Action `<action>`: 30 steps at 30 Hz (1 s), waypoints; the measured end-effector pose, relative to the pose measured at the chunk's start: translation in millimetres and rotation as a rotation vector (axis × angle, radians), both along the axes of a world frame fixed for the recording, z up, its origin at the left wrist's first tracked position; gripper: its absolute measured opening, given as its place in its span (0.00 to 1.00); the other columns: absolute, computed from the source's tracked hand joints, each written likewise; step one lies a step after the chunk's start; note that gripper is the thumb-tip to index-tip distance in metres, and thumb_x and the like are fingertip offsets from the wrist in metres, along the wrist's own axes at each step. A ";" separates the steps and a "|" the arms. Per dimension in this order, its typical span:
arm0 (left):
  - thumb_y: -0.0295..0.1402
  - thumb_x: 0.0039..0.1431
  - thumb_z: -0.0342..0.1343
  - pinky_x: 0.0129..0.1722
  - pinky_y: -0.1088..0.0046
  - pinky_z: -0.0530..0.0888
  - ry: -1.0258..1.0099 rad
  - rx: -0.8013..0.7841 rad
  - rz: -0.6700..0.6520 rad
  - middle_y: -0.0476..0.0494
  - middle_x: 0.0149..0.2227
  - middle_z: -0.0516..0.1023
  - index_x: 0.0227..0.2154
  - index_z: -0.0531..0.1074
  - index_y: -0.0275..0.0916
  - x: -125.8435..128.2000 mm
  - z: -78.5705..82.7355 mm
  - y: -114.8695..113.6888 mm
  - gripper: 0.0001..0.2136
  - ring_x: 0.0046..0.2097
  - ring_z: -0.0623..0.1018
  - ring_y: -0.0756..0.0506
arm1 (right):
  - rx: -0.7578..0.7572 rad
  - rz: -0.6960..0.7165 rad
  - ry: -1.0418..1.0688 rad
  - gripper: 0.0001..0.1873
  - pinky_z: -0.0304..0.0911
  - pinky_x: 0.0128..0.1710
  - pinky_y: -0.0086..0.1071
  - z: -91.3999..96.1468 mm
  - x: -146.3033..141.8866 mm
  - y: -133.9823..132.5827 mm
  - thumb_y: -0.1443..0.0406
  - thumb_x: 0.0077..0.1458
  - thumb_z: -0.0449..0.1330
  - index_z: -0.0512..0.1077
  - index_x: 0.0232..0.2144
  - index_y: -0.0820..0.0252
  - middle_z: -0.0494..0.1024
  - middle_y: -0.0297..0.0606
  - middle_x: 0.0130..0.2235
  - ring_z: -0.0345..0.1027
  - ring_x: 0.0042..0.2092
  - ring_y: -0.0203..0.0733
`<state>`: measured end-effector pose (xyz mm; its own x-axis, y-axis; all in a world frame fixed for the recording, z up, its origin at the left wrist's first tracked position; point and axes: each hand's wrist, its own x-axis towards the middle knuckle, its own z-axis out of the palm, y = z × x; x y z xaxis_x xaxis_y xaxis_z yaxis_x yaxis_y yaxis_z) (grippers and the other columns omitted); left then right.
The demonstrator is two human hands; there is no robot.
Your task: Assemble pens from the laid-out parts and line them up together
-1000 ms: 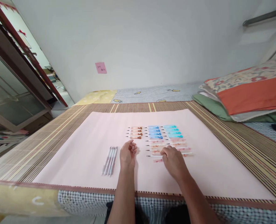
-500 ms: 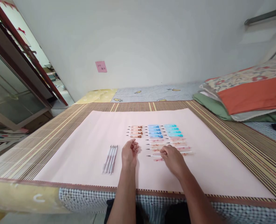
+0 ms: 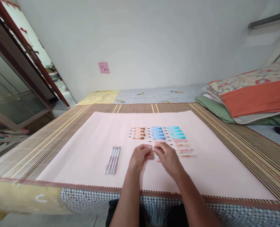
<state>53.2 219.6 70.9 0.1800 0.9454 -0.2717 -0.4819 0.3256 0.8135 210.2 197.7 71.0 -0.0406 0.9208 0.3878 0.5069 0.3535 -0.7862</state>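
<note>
My left hand (image 3: 140,155) and my right hand (image 3: 166,154) meet over the pink paper, fingertips pinched close together. Something small and pale lies between them, mostly hidden by the fingers. Around and under my right hand are slim white sticks like pen refills with pinkish clear pieces (image 3: 184,150). Beyond the hands lie short rows of similar pen parts: brown-and-orange ones (image 3: 139,133), blue ones (image 3: 157,133) and turquoise ones (image 3: 175,132), with dark tips pointing left. Left of my left hand, several whitish pens (image 3: 113,160) lie side by side, tips pointing away from me.
The pink paper (image 3: 83,142) lies on a striped bamboo mat (image 3: 66,129) over a bed. Folded bedding with an orange pillow (image 3: 263,97) is piled at the right. A pale wall with a pink note (image 3: 103,67) rises behind; a glass-panelled door (image 3: 9,88) stands at the left.
My left hand has moved right and its fingers have closed into a pinch. My right hand has shifted left and slightly up from the pinkish parts, meeting the left.
</note>
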 end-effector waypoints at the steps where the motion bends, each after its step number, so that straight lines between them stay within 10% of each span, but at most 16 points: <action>1: 0.28 0.50 0.72 0.25 0.77 0.75 -0.030 -0.016 0.028 0.41 0.25 0.77 0.27 0.76 0.30 -0.6 0.4 0.1 0.10 0.25 0.76 0.49 | -0.009 0.021 0.052 0.07 0.67 0.41 0.36 -0.4 -1.9 0.9 0.62 0.60 0.57 0.75 0.36 0.56 0.80 0.39 0.37 0.73 0.39 0.43; 9: 0.20 0.61 0.60 0.27 0.79 0.76 -0.381 -0.298 0.279 0.43 0.25 0.75 0.28 0.73 0.31 -9.9 9.3 5.5 0.07 0.25 0.76 0.51 | -0.172 -0.061 0.504 0.18 0.74 0.41 0.40 -16.1 7.6 11.5 0.57 0.53 0.65 0.78 0.45 0.59 0.84 0.44 0.43 0.78 0.43 0.48; 18: 0.25 0.66 0.57 0.24 0.79 0.75 -0.438 -0.351 0.273 0.43 0.24 0.75 0.28 0.73 0.31 -6.2 9.0 6.5 0.10 0.24 0.75 0.51 | -0.186 -0.038 -0.343 0.11 0.60 0.37 0.33 -6.9 10.7 0.2 0.72 0.55 0.55 0.75 0.26 0.56 0.79 0.37 0.34 0.72 0.36 0.42; 30: 0.21 0.67 0.55 0.25 0.81 0.76 -0.414 -0.287 0.320 0.41 0.26 0.76 0.28 0.74 0.29 -5.7 12.4 4.8 0.10 0.25 0.77 0.52 | -0.190 -0.053 -0.729 0.14 0.53 0.36 0.35 0.3 -18.7 8.0 0.76 0.59 0.54 0.76 0.28 0.60 0.79 0.43 0.36 0.72 0.37 0.45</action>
<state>47.5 224.4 83.3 0.0439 0.8692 -0.4926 -0.8507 0.2910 0.4377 191.5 205.7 71.3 -0.1802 0.9770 0.1142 0.9345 0.2063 -0.2902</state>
